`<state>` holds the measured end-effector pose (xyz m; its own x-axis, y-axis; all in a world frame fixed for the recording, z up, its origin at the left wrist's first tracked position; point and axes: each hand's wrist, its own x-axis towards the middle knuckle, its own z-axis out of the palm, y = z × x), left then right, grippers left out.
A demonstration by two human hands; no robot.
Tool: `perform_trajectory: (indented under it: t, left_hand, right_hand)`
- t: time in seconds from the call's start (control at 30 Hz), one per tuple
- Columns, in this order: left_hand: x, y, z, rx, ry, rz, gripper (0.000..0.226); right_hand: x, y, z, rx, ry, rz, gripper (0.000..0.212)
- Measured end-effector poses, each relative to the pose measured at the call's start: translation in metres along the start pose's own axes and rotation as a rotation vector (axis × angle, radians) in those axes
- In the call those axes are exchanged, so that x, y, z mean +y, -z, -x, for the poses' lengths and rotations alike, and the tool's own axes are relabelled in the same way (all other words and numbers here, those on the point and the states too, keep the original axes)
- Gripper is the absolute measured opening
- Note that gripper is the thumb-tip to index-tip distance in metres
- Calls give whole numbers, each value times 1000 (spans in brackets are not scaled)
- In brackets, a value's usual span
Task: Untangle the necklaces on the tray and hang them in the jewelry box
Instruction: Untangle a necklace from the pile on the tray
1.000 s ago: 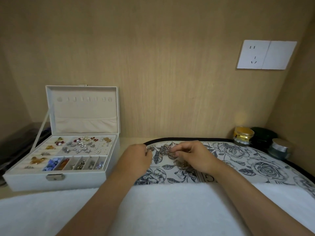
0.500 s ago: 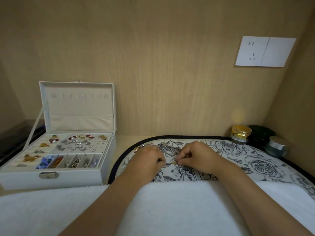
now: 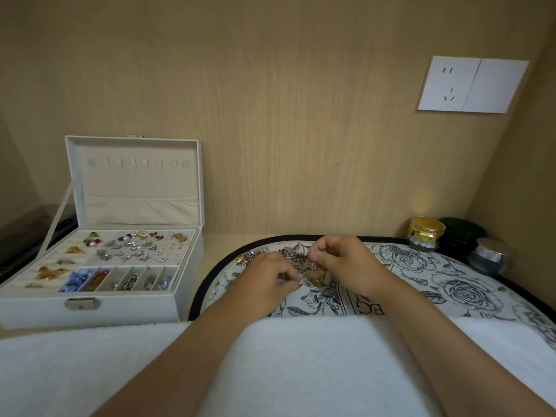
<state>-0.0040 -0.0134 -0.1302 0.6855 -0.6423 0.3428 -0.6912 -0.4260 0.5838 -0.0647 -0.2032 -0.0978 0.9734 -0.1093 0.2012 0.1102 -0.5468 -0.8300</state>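
Necklaces lie in a tangled heap near the far left rim of the floral tray. Left hand and right hand sit close together, each pinching fine chain. Risk: pulling the strands apart hard likely tightens the knot or snaps a link. Jewelry box is open and its lid hooks are bare.

The one head-worn camera is looking forward and down (wide-angle, edges bowing), sitting close over the black-rimmed rose-printed oval tray right of centre on the pale counter and facing the beige wood-grain back wall.
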Motion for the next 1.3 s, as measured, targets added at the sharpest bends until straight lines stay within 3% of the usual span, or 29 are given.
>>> perform_trajectory:
  t: [0.2, 0.27, 0.57, 0.73, 0.9, 1.0, 1.17, 1.3]
  left_hand:
    - [4, 8, -3, 85, 251, 502, 18]
    - [6, 11, -3, 100, 297, 564, 18]
    - [3, 15, 2, 122, 271, 328, 17]
    - [5, 21, 6, 152, 218, 210, 19]
    - [1, 23, 5, 181, 201, 134, 19]
    - [2, 21, 6, 176, 176, 149, 19]
    - [9, 20, 7, 176, 249, 379, 24]
    - [18, 21, 2, 182, 360, 853, 25]
  right_hand:
    - [-5, 0, 1, 32, -46, -203, 7]
    - [-5, 0, 1, 13, -75, -251, 7]
    - [-7, 1, 3, -86, -128, -313, 12]
    - [-7, 4, 5, -115, -123, -105, 3]
    - [-4, 5, 2, 65, -77, 104, 9]
    - [-1, 4, -1, 136, -65, 100, 14]
    - [-13, 4, 4, 13, -101, -35, 18]
    - [-17, 3, 7, -91, -148, -144, 25]
